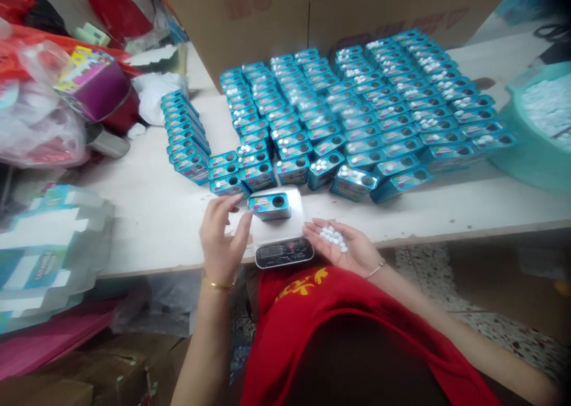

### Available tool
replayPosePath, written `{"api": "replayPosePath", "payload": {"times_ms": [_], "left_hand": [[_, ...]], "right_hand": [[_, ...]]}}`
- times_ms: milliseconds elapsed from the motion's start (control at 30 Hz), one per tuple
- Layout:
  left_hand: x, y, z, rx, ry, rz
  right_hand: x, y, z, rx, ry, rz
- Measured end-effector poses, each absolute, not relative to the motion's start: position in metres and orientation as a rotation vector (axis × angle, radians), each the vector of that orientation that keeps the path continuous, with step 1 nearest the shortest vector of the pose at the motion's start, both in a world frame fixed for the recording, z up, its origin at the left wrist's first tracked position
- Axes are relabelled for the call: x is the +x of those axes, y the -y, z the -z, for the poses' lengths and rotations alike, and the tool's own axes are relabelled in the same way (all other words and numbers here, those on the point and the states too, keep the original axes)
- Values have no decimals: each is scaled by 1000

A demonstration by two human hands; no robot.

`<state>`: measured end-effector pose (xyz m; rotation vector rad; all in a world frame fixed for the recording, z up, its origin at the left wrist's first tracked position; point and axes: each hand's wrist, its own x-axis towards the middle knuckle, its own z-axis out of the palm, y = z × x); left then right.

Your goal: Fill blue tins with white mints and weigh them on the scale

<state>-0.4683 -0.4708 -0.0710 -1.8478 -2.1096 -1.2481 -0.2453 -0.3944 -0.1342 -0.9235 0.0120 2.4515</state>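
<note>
A small blue box (269,206) with a round dark hole in its top stands on the white plate of a digital scale (292,230). My left hand (223,230) is at the box's left end, thumb and fingers apart; whether a fingertip touches the box I cannot tell. Palm up, my right hand (345,251) lies just right of the scale, cupping a small heap of white tablets (333,238). Behind the scale stand rows of similar blue boxes (292,169), many with white tablets lying on their tops.
At the right stands a pale green basin (513,138) full of white tablets. A big cardboard carton (276,13) rises behind the rows. Flattened printed cartons (49,257) and plastic bags (40,120) crowd the left. The table's front edge runs just before the scale.
</note>
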Motion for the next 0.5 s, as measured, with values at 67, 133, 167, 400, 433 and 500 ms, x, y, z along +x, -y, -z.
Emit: {"api": "replayPosePath", "payload": {"times_ms": [67, 133, 167, 400, 433, 500], "left_hand": [[-452, 470, 70, -1971, 2049, 1267], [-433, 469, 72, -2244, 1996, 1251], [-424, 468, 73, -2376, 1972, 1236], [-394, 456, 88, -2592, 2018, 1230], [-393, 455, 89, -2591, 2023, 1222], [-393, 455, 91, -2587, 2027, 1182]], "right_hand": [[-251, 395, 128, -874, -18, -2479], [-256, 395, 123, -789, -23, -2517], [-258, 396, 120, -745, -26, -2530], [-265, 401, 111, -682, -39, -2493], [-265, 401, 111, -678, -38, -2501], [-264, 402, 111, -665, -50, -2519]]}}
